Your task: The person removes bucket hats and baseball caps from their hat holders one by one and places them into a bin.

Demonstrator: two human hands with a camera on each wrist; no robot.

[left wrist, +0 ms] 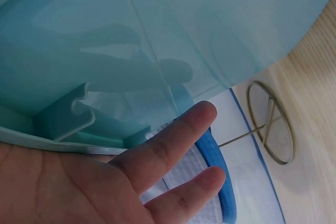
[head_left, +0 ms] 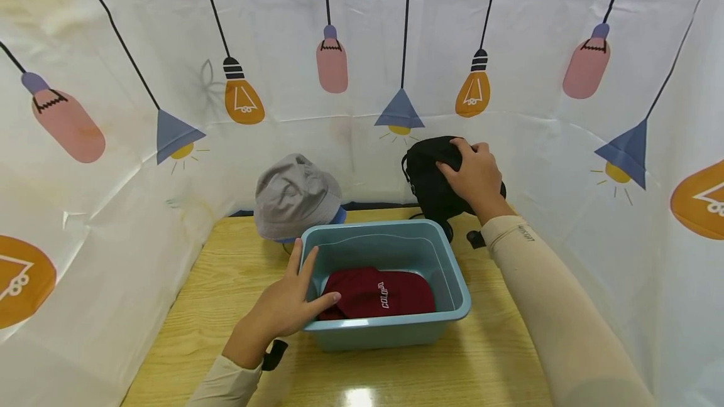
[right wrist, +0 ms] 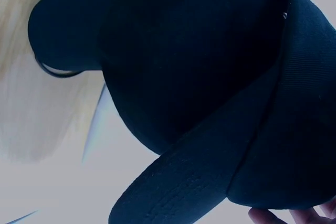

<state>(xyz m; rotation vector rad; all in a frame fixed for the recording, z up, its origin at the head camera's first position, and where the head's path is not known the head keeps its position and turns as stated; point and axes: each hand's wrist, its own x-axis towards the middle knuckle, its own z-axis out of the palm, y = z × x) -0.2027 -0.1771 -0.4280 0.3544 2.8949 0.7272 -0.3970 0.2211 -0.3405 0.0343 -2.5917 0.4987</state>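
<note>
A light blue plastic basin [head_left: 390, 333] stands at the middle of the table, and a dark red cap [head_left: 367, 291] with white lettering lies inside it. My left hand [head_left: 288, 300] straddles the basin's left rim, thumb inside, other fingers spread and straight. Below the rim, the left wrist view shows two fingers [left wrist: 173, 145] stretched along the outside. At the back right, my right hand [head_left: 475, 171] grips a black cap [head_left: 435, 159] from above. In the right wrist view this upper cap [right wrist: 310, 119] overlaps another black cap [right wrist: 178, 51]; fingertips [right wrist: 307, 216] show at its edge.
A grey bucket hat [head_left: 296, 193] sits at the back left, with a blue brim [head_left: 339, 215] beneath it. Near it is a wire stand with a round base [left wrist: 270, 124]. A white printed sheet [head_left: 362, 162] walls the wooden table [head_left: 226, 294] in.
</note>
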